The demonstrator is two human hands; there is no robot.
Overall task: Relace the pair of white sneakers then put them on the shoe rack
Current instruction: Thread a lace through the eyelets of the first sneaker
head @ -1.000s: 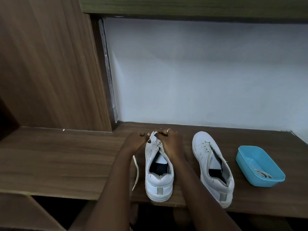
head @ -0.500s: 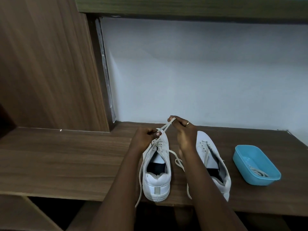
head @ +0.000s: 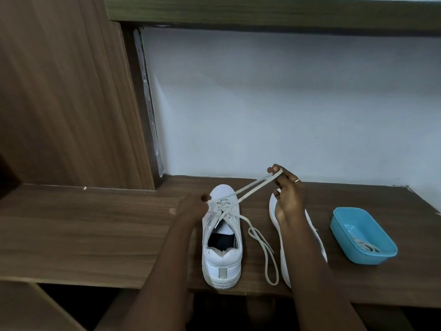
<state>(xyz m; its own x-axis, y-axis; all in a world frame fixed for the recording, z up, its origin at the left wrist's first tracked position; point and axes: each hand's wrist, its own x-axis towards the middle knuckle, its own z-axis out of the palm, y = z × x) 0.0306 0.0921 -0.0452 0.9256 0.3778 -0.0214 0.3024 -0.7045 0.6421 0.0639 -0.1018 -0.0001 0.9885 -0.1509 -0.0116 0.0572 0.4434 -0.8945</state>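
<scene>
White lace [head: 257, 181] pinched taut by right hand [head: 290, 199] fingers above sneaker [head: 222, 237]. Left hand [head: 191, 207] fingers curled beside it; grip indiscernible.

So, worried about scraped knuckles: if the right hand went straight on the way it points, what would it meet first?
Probably the pale painted wall behind the brown wooden shelf; nothing shows between it and the right hand, though depth is unclear.

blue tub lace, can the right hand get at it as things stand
Probably yes, once freed: the right hand now pinches the sneaker lace. The tub lace lies uncovered in the open tub on that hand's side; only the second sneaker lies between, likely low enough to reach over.
</scene>
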